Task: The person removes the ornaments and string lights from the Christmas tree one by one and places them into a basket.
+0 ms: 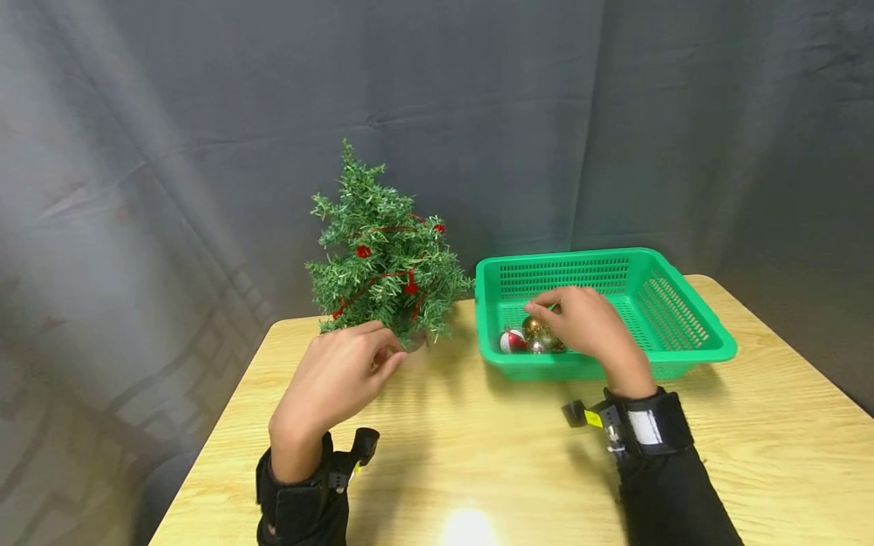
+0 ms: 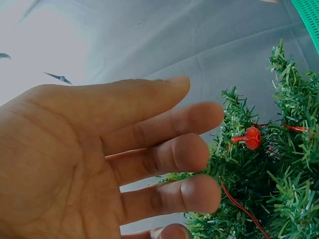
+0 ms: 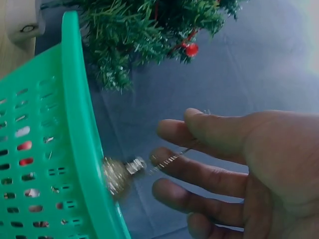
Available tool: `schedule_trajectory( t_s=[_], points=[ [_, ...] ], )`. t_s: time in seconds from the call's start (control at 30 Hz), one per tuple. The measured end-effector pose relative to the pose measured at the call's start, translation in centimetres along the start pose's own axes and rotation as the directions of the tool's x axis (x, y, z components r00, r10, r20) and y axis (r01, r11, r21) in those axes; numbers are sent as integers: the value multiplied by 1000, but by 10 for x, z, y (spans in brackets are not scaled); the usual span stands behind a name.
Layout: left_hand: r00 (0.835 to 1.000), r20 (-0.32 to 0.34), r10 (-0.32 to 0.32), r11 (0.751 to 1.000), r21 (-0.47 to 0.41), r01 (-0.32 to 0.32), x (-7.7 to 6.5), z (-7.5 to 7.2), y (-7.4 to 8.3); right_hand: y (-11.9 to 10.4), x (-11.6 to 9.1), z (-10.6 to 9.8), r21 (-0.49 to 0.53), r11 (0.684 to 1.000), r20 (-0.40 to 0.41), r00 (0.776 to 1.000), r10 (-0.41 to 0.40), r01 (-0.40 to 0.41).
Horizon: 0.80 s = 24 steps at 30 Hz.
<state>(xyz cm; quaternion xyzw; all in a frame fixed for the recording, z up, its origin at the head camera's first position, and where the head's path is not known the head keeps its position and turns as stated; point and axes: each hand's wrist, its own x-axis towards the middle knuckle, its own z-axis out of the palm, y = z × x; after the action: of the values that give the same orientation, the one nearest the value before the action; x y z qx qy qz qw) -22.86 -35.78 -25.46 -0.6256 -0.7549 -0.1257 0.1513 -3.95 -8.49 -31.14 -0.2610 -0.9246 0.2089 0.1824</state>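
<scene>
Christmas tree (image 1: 382, 262) wears red garland (image 1: 411, 287), that part seemingly done, but baubles (image 1: 513, 340) remain in green basket (image 1: 713, 351), none visible on the tree, as right hand (image 1: 587, 322) pinches cord (image 3: 167, 162) of gold glitter bauble (image 3: 114, 178) by the rim, left hand (image 1: 341, 371) relaxed, empty, near lower branches.

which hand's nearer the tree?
Left. The left hand is close in front of the tree, by its lower branches; the right hand is off to the tree's right, at the green basket.
</scene>
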Motion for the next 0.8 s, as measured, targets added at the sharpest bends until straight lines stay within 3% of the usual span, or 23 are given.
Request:
schedule_trajectory(
  t_s=[0.33, 0.53, 0.8],
  points=[
    [1000, -1, 8, 1000, 0, -8, 0, -1, 0, 7, 3, 1, -5, 999, 79, 996, 37, -37],
    [999, 43, -19, 1000, -4, 19, 1, -1, 0, 12, 5, 6, -21, 998, 128, 990, 54, -52],
    [994, 102, -47, 999, -5, 48, 0, 0, -2, 13, 8, 18, -40, 999, 161, 987, -12, 18]
  ],
)
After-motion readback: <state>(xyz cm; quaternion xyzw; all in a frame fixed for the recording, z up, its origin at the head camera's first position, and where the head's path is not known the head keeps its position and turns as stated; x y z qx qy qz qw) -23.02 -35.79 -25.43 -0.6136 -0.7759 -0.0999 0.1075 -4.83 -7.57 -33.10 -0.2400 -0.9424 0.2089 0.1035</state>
